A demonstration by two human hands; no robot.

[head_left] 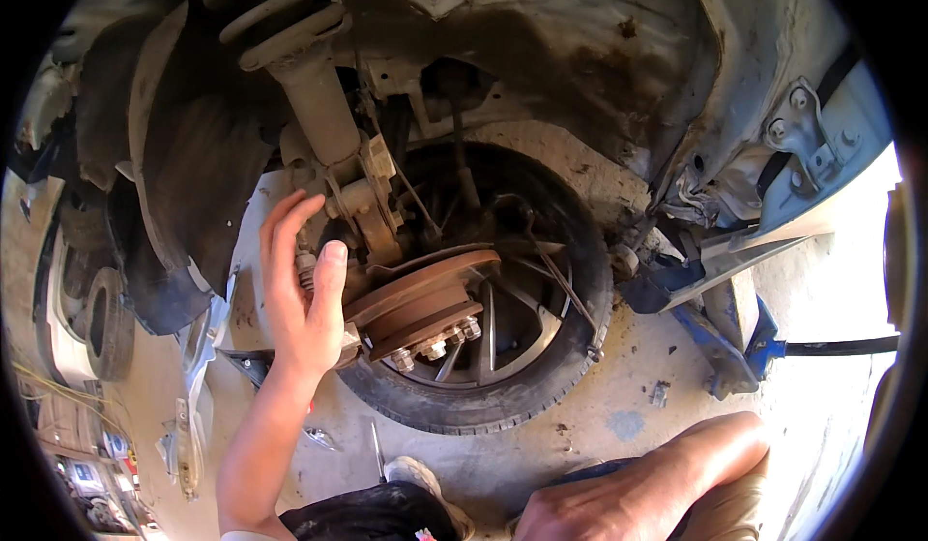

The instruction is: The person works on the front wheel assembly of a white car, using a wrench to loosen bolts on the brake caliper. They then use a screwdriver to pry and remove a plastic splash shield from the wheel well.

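My left hand (302, 299) is raised beside the rusty brake disc (420, 294), at its left edge. The thumb stands apart from the stretched fingers, which reach up toward the bottom of the strut (314, 106). A ribbed rubber boot (306, 268) shows partly between thumb and fingers; whether the hand touches it I cannot tell. Several wheel studs (435, 348) stick out of the hub in front of the disc. At the lower edge my right hand (580, 514) rests over my bent leg, back of the hand up. Its fingers are hidden.
Behind and below the disc a wheel with its tyre (464, 420) lies on the floor. To the right stands a blue jack (735, 348) with a black handle. A slim tool (377, 452) lies near my shoe (420, 483). Another tyre (106, 323) is at the far left.
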